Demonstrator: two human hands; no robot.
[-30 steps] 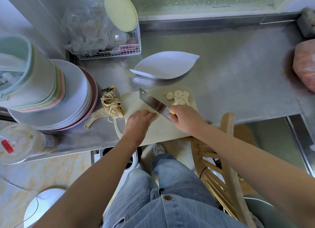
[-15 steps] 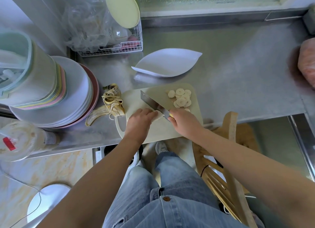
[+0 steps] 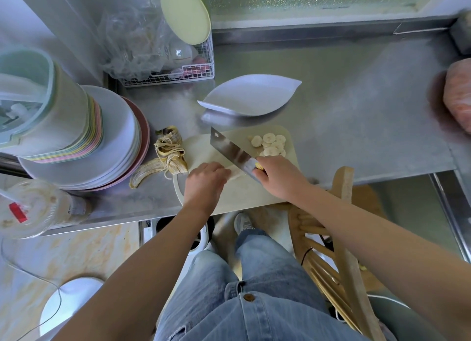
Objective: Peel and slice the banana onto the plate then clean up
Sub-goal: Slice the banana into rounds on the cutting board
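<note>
Knife (image 3: 229,147) blade lifted again after last cut, right hand (image 3: 277,175) gripping handle. Left hand (image 3: 204,182) curled over short banana (image 3: 235,173) stub on board (image 3: 242,195). Slices (image 3: 271,144) piled at board's far right. Plate (image 3: 249,96) beyond had no slices yet. Cutting looked nearly done.

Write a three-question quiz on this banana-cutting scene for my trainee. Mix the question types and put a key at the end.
1. True or false: the banana slices already lie on the white plate.
2. The right hand grips: A) a fork, B) the cleaver, C) a cup.
3. Fill in: the left hand holds the peeled ___ on the cutting board.

Key
1. False. They lie on the cutting board.
2. B
3. banana
</note>
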